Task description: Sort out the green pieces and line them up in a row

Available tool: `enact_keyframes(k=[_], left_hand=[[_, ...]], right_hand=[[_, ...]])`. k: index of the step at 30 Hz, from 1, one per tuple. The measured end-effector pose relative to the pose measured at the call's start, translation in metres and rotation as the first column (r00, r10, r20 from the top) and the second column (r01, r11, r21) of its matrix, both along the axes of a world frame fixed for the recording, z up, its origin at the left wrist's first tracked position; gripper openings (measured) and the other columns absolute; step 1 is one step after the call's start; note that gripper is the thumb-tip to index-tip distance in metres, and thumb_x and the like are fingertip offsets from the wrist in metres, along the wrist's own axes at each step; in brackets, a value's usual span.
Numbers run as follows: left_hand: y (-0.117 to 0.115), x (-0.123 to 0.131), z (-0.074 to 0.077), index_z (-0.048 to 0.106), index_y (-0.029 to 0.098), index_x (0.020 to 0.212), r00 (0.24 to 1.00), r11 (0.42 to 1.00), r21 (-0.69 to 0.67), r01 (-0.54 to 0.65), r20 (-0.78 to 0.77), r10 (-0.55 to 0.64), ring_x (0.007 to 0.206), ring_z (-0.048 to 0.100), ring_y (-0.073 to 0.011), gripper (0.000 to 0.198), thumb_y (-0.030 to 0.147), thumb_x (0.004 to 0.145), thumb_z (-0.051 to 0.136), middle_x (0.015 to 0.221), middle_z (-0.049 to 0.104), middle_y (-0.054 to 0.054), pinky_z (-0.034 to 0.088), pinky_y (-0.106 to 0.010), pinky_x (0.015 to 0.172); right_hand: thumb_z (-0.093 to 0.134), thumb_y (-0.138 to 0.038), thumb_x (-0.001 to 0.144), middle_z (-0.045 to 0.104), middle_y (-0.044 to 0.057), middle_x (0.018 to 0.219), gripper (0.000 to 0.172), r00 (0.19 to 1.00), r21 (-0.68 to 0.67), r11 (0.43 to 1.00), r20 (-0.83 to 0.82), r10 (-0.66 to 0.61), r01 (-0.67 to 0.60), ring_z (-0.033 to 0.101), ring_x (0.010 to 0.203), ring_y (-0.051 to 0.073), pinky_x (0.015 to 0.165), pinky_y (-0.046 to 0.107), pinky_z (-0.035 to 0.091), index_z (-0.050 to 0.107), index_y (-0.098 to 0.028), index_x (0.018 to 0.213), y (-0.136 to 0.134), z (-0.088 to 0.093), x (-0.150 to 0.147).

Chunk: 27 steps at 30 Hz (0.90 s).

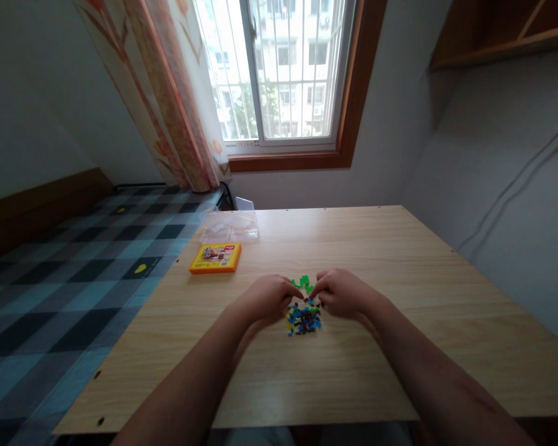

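Note:
A small heap of tiny building bricks (304, 319), mostly blue and dark brown with some yellow and green, lies on the wooden table. Just beyond it sits a loose group of green bricks (304, 282). My left hand (274, 294) reaches in from the left, its index finger stretched to the heap's far edge and its other fingers curled. From the right comes my right hand (337, 291), index finger pointing down beside a small blue brick (310, 301). Finger and thumb look apart on both hands, and I see no brick held.
A yellow-orange box (215, 257) lies at the table's left side. Behind it stands a clear plastic container (230, 226). A bed with a checked cover (93, 266) adjoins the table (353, 241) on the left. A window (288, 74) and curtain (167, 93) are ahead.

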State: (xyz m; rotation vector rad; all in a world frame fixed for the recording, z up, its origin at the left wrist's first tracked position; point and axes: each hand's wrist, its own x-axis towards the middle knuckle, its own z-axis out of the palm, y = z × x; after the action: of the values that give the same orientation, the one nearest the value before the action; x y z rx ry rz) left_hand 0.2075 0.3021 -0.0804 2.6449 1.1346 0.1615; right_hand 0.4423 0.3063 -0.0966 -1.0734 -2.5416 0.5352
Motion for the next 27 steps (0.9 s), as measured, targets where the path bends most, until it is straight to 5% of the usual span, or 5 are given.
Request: enact_keyframes(k=[6,18,27], left_hand=[[0.0000,-0.0023,0.0048,0.078,0.034,0.106,1.000,1.000,0.029,0.002,0.012,-0.002,0.081,0.068,-0.0169,0.037,0.014,0.085,0.056,0.091,0.077,-0.001,0.049,-0.024,0.072],[-0.0017,0.0018,-0.0019,0.078,0.032,0.108,1.000,1.000,-0.023,0.016,0.007,-0.016,0.084,0.068,-0.0163,0.041,0.013,0.082,0.052,0.097,0.078,-0.001,0.048,-0.025,0.075],[-0.0007,-0.0025,0.0077,0.080,0.032,0.098,0.999,0.999,-0.026,-0.037,-0.036,0.036,0.079,0.067,-0.0175,0.037,0.012,0.079,0.054,0.091,0.077,-0.001,0.047,-0.026,0.071]], right_hand=[[0.055,-0.008,0.077,0.073,0.001,0.093,0.041,0.997,-0.007,0.999,-0.058,0.041,-0.042,0.063,0.080,0.015,0.075,0.024,0.043,0.080,-0.030,0.101,-0.0020,-0.0043,-0.0055],[0.055,-0.007,0.073,0.072,0.000,0.084,0.036,0.995,-0.027,0.998,-0.081,0.057,-0.059,0.060,0.073,0.012,0.068,0.022,0.040,0.081,-0.027,0.088,-0.0003,-0.0034,0.0003],[0.055,-0.007,0.072,0.069,0.001,0.077,0.032,0.999,-0.023,1.000,-0.041,0.019,-0.020,0.056,0.067,0.012,0.064,0.023,0.037,0.081,-0.024,0.081,-0.0006,0.0027,0.0032]])
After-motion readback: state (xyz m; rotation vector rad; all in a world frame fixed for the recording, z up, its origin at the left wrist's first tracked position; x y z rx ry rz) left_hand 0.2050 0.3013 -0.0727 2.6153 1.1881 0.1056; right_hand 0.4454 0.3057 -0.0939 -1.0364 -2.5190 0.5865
